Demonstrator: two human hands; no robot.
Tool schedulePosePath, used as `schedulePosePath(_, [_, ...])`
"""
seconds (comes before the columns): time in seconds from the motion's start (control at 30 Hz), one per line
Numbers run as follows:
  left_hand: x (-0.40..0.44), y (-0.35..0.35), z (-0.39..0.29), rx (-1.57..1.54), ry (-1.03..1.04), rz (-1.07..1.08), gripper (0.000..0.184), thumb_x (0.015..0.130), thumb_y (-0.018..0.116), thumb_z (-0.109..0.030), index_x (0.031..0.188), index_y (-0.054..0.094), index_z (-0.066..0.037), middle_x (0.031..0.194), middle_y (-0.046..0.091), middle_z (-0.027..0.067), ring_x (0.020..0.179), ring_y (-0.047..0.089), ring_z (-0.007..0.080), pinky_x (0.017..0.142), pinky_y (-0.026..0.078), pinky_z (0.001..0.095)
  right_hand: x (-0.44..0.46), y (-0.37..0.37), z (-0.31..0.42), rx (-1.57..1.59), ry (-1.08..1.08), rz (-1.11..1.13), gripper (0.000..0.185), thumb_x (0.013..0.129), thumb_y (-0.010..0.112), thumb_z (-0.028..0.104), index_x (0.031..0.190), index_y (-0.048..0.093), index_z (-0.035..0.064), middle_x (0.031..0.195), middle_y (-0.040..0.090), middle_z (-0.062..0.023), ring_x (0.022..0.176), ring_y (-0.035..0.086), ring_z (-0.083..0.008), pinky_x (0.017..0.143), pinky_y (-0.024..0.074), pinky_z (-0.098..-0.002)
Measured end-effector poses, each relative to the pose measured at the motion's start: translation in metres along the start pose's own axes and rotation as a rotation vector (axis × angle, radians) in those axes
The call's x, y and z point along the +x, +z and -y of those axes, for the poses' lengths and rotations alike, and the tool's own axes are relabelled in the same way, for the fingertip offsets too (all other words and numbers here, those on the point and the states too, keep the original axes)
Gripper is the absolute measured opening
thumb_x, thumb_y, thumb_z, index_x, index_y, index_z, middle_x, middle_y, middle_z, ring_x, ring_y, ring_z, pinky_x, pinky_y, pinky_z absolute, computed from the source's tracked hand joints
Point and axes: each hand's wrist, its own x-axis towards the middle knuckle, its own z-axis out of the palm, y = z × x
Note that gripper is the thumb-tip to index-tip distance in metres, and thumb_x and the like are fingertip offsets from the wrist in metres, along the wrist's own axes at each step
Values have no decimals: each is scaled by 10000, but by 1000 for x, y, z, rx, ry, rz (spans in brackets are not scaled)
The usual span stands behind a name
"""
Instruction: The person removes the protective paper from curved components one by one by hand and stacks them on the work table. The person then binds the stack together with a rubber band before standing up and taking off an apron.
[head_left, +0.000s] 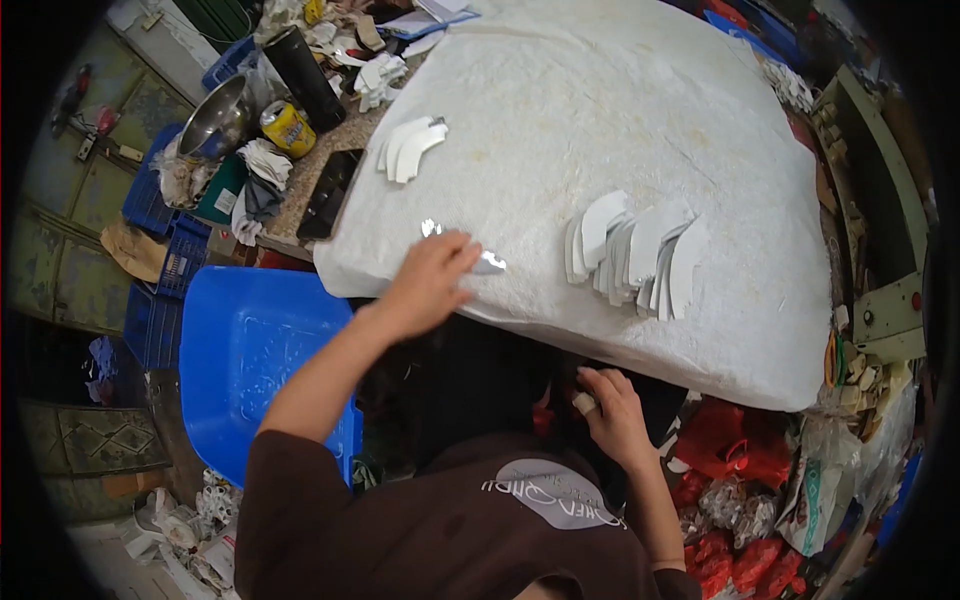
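Note:
My left hand (428,285) is over the near left edge of the white-covered table (560,110), fingers bent down on a shiny silver curved piece (490,262). Both ends of that piece show past the fingers; its middle is hidden. Low by my lap, beyond the table edge, my right hand (617,418) has curled fingers around a small pale thing or wrap (584,403) that I cannot identify. On the table to the right stand several rows of white curved pieces (645,245), leaning against one another. A smaller group of white curved pieces (408,150) lies at the far left.
A blue plastic tub (215,330) stands left of my legs. On the side counter are a black phone (331,193), a yellow can (287,128), a metal bowl (215,118) and a black cylinder (303,75). Red bags (735,445) and a green machine frame (885,210) are at right.

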Motion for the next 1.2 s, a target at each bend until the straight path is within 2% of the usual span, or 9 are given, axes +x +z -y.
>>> schedulePosePath(0.13, [-17,3,-30,181,65,-78,408,721,663,-33,1113,548,-32,1088,534,121,1025,513,296,843,411,405,3,0,1,19,-5,12,351,743,640,18,1082,548,25,890,605,-130,831,592,-321,755,477,-371])
schedulePosePath(0.23, [-6,-14,-74,-265,-212,-62,200,783,595,18,969,524,20,900,590,120,866,578,230,727,457,333,8,-9,16,327,21,-64,272,773,599,-7,1039,546,6,882,635,-107,791,637,-236,720,489,-300])
schedulePosePath(0.37, [9,-7,-131,-999,-635,42,175,882,500,-11,1049,454,19,895,586,137,794,584,170,703,471,307,24,-28,51,598,54,-212,185,828,550,6,1012,556,-5,832,598,-87,725,592,-161,653,458,-244])
schedulePosePath(0.53, [14,21,-156,-1013,-445,-22,287,908,443,-4,1192,427,28,883,519,130,746,536,217,691,454,299,27,-20,53,589,106,-266,204,792,560,-32,995,561,-11,823,576,-110,694,579,-193,597,445,-270])
schedulePosePath(0.6, [13,26,-159,-745,-193,-83,405,886,466,14,1286,400,25,888,490,148,741,524,251,689,451,308,27,-21,52,518,140,-268,189,801,563,-18,989,561,-19,824,574,-121,697,579,-197,595,445,-278])
schedulePosePath(0.73, [14,35,-162,-535,-92,-161,535,781,546,58,1297,403,57,879,489,152,751,525,276,682,459,342,24,-25,49,584,219,-222,166,822,553,-1,984,560,-33,805,592,-138,666,577,-196,587,443,-282])
schedulePosePath(0.87, [15,39,-162,-371,-36,-157,564,746,567,66,1288,411,67,862,493,138,747,528,263,673,460,356,21,-26,44,628,271,-176,153,829,548,4,977,559,-36,787,611,-137,630,575,-162,554,445,-269])
schedulePosePath(0.93, [14,40,-163,-277,-13,-153,566,738,574,63,1284,424,54,839,487,120,732,524,250,672,460,352,23,-36,47,690,432,-40,124,896,534,78,956,546,-30,751,595,-51,671,546,-87,611,448,-231])
schedulePosePath(1.2, [14,39,-163,-320,-36,-108,545,735,584,44,1264,450,44,821,473,109,728,512,235,672,458,340,21,-31,34,855,362,-50,104,897,519,72,904,549,-26,717,595,-51,639,571,-90,533,463,-228])
